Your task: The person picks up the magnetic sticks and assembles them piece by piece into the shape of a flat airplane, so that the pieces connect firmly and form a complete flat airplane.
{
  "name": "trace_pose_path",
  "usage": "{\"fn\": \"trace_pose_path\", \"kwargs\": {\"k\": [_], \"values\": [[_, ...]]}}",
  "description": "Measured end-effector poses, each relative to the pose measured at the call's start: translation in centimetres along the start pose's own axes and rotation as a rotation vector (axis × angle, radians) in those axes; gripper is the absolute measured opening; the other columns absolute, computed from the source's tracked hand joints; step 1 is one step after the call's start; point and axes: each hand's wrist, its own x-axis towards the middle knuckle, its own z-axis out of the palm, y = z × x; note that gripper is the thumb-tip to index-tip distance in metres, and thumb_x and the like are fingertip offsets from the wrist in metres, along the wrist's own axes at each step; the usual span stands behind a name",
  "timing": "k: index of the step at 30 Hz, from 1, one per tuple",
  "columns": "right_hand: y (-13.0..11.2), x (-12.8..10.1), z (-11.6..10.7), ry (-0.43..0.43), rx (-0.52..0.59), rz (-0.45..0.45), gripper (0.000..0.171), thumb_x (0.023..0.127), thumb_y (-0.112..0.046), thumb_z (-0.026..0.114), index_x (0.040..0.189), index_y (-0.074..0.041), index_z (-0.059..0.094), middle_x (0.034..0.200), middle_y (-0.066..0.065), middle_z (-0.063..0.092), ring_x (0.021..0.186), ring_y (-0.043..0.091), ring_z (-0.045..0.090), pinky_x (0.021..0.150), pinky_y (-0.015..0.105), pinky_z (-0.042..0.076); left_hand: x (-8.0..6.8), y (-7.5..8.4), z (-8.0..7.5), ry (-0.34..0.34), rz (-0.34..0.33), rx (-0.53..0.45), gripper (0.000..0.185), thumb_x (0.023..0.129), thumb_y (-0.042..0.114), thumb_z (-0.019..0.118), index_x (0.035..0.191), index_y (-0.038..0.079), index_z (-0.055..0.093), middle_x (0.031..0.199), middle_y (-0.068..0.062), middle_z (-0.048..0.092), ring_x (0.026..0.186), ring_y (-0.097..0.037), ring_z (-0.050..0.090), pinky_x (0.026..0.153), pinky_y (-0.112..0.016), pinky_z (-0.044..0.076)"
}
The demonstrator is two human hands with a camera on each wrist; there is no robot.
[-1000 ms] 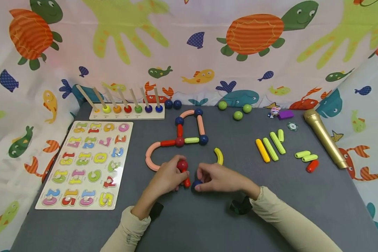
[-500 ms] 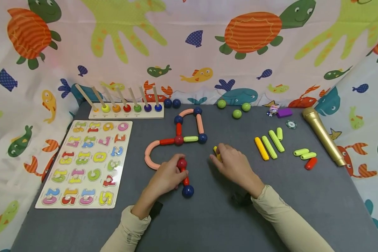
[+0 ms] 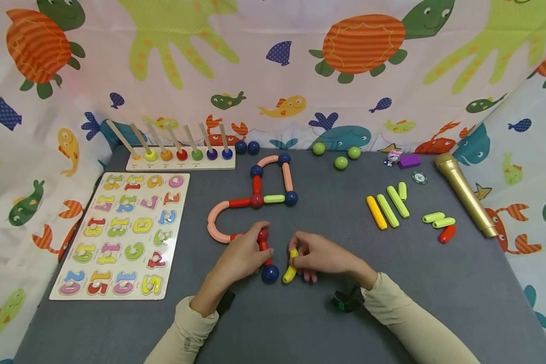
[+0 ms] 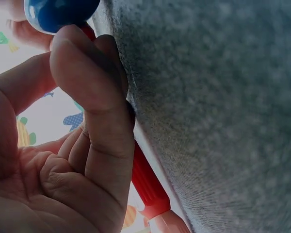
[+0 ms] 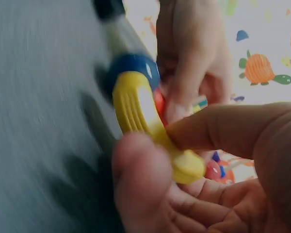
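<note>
In the head view my left hand (image 3: 242,257) grips a short red rod (image 3: 265,247) between a red ball (image 3: 263,234) and a large blue ball (image 3: 270,274). Another red rod (image 4: 149,179) runs under this hand to a curved pink piece (image 3: 215,222). To the right, my right hand (image 3: 325,255) pinches a curved yellow stick (image 3: 290,273) between thumb and fingers. Its lower end is close to the blue ball, with a small gap in the head view. The right wrist view shows the yellow stick overlapping the blue ball (image 5: 140,68), so contact cannot be told.
Beyond my hands lies a joined loop of rods and balls (image 3: 257,200). A number puzzle board (image 3: 175,189) and peg stand (image 3: 182,164) are at left. Loose rods (image 3: 388,210), green balls (image 3: 340,163) and a gold microphone (image 3: 466,194) lie right and back.
My right hand let go of the blue ball at the red rod's end, reached away to the yellow stick, and brought it back beside that ball. The left hand kept its hold.
</note>
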Motion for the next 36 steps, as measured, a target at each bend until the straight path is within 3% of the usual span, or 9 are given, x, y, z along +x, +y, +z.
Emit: {"fn": "trace_pose_path", "kwargs": {"k": [8,12,16,20,24,27,30,33,36], "values": [[1.0,-0.9,0.9,-0.111,0.418,0.101,0.019,0.105,-0.010,0.067,0.104,0.004,0.055,0.083,0.023,0.074,0.060,0.016,0.070,0.055,0.030,0.059,-0.1,-0.3,-0.6,-0.006,0.012,-0.034,0.060,0.102,0.017,0.074,0.156,0.010,0.050,0.060,-0.002,0.059,0.047,-0.019,0.058,0.049,-0.034,0.044],[1.4,-1.1,1.3,-0.161,0.466,0.103,0.021,0.109,-0.015,0.064,0.110,0.005,0.059,0.088,0.025,0.075,0.063,0.016,0.072,0.058,0.030,0.060,-0.1,-0.4,-0.9,-0.013,0.026,-0.033,0.059,0.102,0.017,0.074,0.156,0.010,0.051,0.060,-0.002,0.060,0.047,-0.019,0.057,0.049,-0.034,0.044],[0.9,-0.6,0.0,-0.143,0.148,0.053,0.030,0.112,-0.029,0.059,0.105,-0.002,0.069,0.079,0.015,0.075,0.056,0.014,0.069,0.051,0.030,0.056,-0.1,-0.3,-1.0,-0.039,0.034,-0.029,0.056,0.103,0.016,0.073,0.155,0.010,0.052,0.060,-0.001,0.060,0.047,-0.018,0.057,0.050,-0.034,0.044],[-1.3,2.0,-2.6,0.115,-0.334,-0.012,0.036,0.111,-0.031,0.060,0.085,-0.009,0.070,0.062,0.000,0.060,0.050,0.015,0.057,0.048,0.029,0.045,-0.3,-0.1,-0.8,-0.036,0.053,0.067,0.052,0.103,0.016,0.073,0.152,0.011,0.056,0.065,0.000,0.060,0.052,-0.018,0.058,0.054,-0.035,0.045],[-4.3,7.5,-4.7,0.364,-0.521,-0.103,0.027,0.108,-0.020,0.066,0.084,-0.008,0.068,0.064,0.001,0.053,0.055,0.020,0.052,0.054,0.033,0.039,-1.0,0.4,-0.6,0.064,0.159,0.333,0.043,0.099,0.019,0.079,0.139,0.010,0.067,0.084,-0.004,0.068,0.072,-0.023,0.064,0.066,-0.039,0.053],[-6.2,12.7,-6.0,0.445,-0.613,-0.226,0.014,0.106,-0.013,0.066,0.099,-0.003,0.072,0.079,0.008,0.062,0.073,0.025,0.058,0.067,0.038,0.047,-1.8,1.0,-0.1,0.131,0.303,0.564,0.032,0.096,0.025,0.083,0.123,0.011,0.075,0.098,-0.008,0.067,0.090,-0.028,0.063,0.080,-0.043,0.054],[-7.7,17.2,-7.0,0.465,-0.758,-0.264,0.019,0.105,-0.011,0.065,0.118,0.000,0.074,0.105,0.015,0.069,0.099,0.032,0.062,0.090,0.046,0.048,-2.7,1.6,1.0,0.101,0.456,0.730,0.026,0.096,0.034,0.083,0.114,0.016,0.078,0.107,-0.006,0.064,0.106,-0.028,0.057,0.091,-0.043,0.049],[-8.6,20.5,-7.8,0.443,-0.917,-0.203,0.032,0.106,-0.013,0.064,0.136,-0.005,0.071,0.129,0.019,0.066,0.122,0.037,0.057,0.109,0.052,0.040,-3.3,2.1,2.5,0.010,0.556,0.821,0.030,0.096,0.045,0.081,0.114,0.020,0.078,0.114,-0.002,0.063,0.117,-0.025,0.053,0.098,-0.044,0.045],[-9.4,23.0,-8.3,0.394,-1.021,-0.116,0.041,0.107,-0.015,0.063,0.147,-0.010,0.065,0.143,0.019,0.061,0.134,0.039,0.051,0.116,0.055,0.035,-3.4,2.4,3.7,-0.024,0.569,0.873,0.034,0.096,0.049,0.081,0.115,0.021,0.076,0.114,0.001,0.065,0.117,-0.023,0.054,0.101,-0.044,0.044]]}}
